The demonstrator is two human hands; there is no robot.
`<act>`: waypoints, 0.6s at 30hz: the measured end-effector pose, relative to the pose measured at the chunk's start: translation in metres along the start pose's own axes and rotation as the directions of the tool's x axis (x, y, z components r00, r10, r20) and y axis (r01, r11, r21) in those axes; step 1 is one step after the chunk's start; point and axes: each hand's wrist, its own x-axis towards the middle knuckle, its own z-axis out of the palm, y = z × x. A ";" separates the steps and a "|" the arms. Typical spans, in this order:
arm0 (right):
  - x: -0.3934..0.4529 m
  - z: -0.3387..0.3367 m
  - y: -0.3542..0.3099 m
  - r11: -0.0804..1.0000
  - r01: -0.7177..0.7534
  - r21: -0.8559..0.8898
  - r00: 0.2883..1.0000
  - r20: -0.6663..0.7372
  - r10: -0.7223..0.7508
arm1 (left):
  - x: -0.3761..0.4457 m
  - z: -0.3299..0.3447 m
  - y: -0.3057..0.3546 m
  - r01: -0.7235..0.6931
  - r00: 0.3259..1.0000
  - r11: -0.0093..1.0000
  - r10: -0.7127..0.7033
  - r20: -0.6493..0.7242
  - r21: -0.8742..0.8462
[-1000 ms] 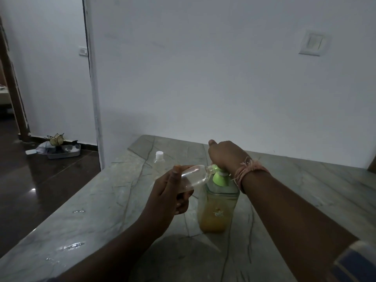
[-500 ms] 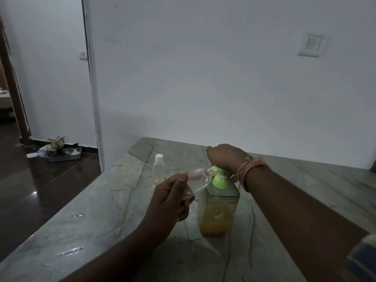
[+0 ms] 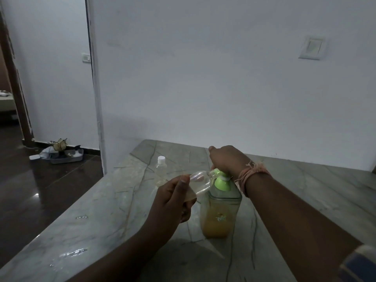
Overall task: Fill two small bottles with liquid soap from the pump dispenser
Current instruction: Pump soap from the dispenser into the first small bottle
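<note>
While the small bottle (image 3: pixel 198 185) is gripped by the left hand (image 3: pixel 173 202), its long axis is tilted, mouth set against the spout of the pump dispenser (image 3: pixel 220 208); the pump head is pressed by the right hand (image 3: pixel 225 159), fingers curled over it.

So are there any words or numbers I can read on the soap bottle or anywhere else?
No words or numbers can be read anywhere.
Pump dispenser: a small green and yellow sticker on its front, too blurred to read or make out.
Small bottle held in the left hand: clear, no label visible.
Capped bottle standing behind: no label visible.
Wall switch plate: plain, no markings visible.
</note>
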 end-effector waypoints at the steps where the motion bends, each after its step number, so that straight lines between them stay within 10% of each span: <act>1: -0.001 0.000 0.001 1.000 -0.010 0.010 1.000 -0.017 0.010 | 0.000 0.000 0.000 0.001 1.000 1.000 -0.001 -0.002 -0.003; 18: -0.002 -0.001 -0.001 0.998 -0.003 -0.061 1.000 0.026 0.004 | 0.002 -0.003 -0.003 0.048 0.998 0.987 -0.039 0.058 -0.156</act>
